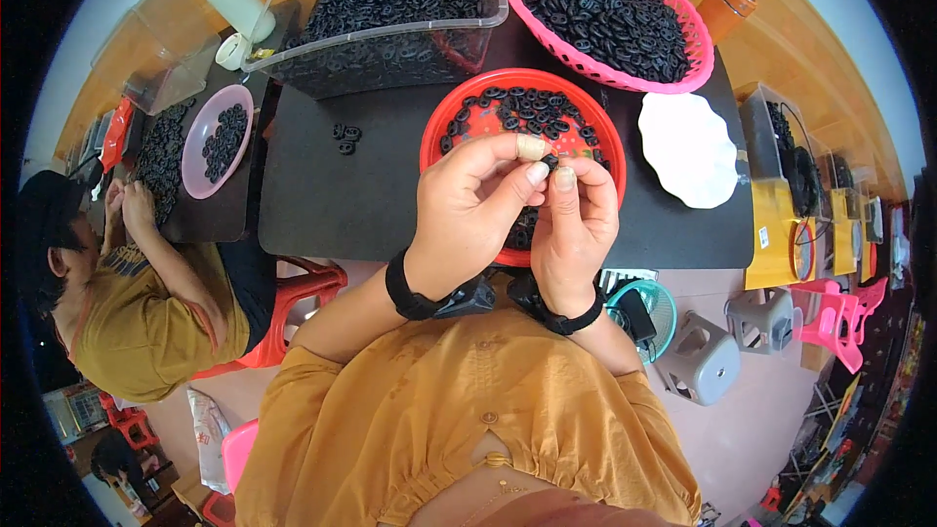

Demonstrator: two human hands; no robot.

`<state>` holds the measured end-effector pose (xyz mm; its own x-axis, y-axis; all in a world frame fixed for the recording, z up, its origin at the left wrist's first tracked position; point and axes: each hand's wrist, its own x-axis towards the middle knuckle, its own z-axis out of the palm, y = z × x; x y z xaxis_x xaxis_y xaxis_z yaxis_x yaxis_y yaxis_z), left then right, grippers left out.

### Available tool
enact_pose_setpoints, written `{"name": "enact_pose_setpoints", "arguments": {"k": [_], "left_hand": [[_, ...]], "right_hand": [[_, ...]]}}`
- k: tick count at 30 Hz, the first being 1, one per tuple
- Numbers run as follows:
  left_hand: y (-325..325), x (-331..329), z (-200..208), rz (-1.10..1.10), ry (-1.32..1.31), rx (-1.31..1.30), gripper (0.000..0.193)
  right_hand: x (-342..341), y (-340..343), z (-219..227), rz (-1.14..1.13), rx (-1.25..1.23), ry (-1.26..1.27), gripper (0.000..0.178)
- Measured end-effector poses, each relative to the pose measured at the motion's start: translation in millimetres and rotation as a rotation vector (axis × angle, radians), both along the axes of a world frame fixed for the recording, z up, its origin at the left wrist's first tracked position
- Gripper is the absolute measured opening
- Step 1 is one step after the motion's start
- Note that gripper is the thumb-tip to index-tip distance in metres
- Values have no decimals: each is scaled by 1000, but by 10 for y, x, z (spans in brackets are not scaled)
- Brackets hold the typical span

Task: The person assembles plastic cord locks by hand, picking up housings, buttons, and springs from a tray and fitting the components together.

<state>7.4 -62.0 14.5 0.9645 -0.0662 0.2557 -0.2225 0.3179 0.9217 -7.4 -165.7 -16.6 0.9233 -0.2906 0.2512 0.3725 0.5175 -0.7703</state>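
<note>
Over a red round tray [427, 141], my left hand [468, 190] and my right hand [576, 220] meet at the fingertips. Both pinch one small black ring-like piece [550, 163] between thumbs and forefingers. A pale wrap covers the tip of my left forefinger. Many similar black pieces [532, 109] with holes lie spread in the tray beneath; my hands hide its middle. Each wrist wears a black band.
Behind the tray stand a clear bin [381, 34] and a pink basket [610, 78], both heaped with black pieces. A white scalloped plate [688, 151] lies right, a few loose pieces [346, 140] left. A co-worker [146, 303] sits at the left table beside a pink bowl [195, 181].
</note>
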Motion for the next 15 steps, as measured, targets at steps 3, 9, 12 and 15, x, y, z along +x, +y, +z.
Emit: {"name": "enact_pose_setpoints", "arguments": {"k": [3,9,12,15], "left_hand": [[-7,0,-26,35,-35,45,16],[-8,12,-101,111,-156,175,15],[20,33,-105,74,-137,119,16],[149,66,5,-174,185,-66,15]], "right_hand": [[3,0,-18,17,-4,-18,12],[-8,8,-35,1,-54,-2,12],[-4,3,-56,-24,-71,31,13],[-58,-39,27,25,-13,15,17]]}}
